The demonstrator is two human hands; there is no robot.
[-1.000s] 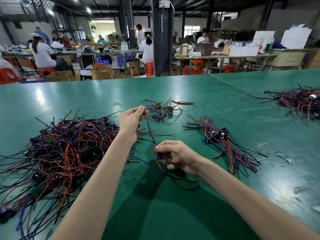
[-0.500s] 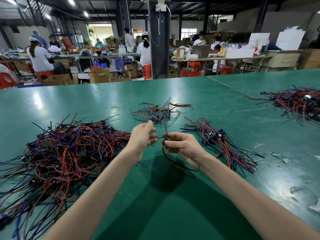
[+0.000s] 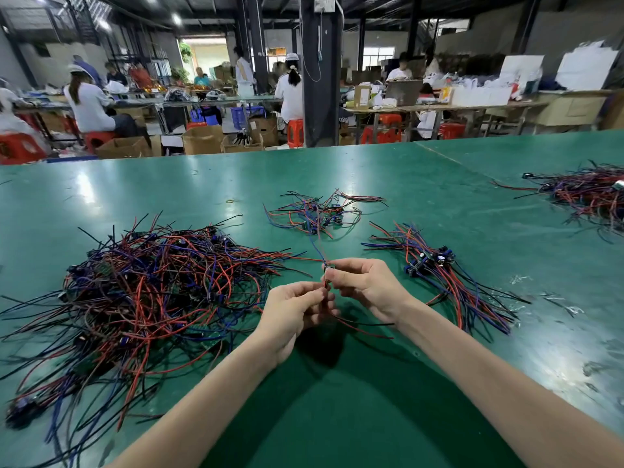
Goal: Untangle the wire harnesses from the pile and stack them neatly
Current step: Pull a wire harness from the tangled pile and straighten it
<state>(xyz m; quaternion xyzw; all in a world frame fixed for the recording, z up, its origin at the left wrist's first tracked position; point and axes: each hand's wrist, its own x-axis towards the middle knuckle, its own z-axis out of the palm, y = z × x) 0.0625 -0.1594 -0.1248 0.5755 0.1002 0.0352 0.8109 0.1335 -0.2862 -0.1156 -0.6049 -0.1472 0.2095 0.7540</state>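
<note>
Holding one wire harness (image 3: 317,248) up over the green table (image 3: 371,410), just ahead of the body, between both hands. Pinched at its small connector block by thumb and forefinger of the right hand (image 3: 368,288), the other fingers curled loosely beneath. Gripped a little lower, on the red lead, by the closed fingertips of the left hand (image 3: 292,314) (hands almost touching, the left slightly nearer and lower).

Lying with its long axis roughly fore-and-aft: blue and red leads pointing away, toward the small loose cluster (image 3: 315,214) at far centre; red and black tails trailing back and off to the right, passing under the right wrist, close to the tabletop. Cannot tell whether the far tips reach the cluster.

To the left, just beside the left forearm: the big tangled pile (image 3: 145,292) of red, blue and black wires, sprawling every way. To the right, near the right hand but apart from it: the tidy stack (image 3: 472,298), leads aligned on a diagonal from far left to near right, connector blocks bunched together partway along. Well apart, at the far right edge: another heap (image 3: 591,194) of the same wires.
</note>
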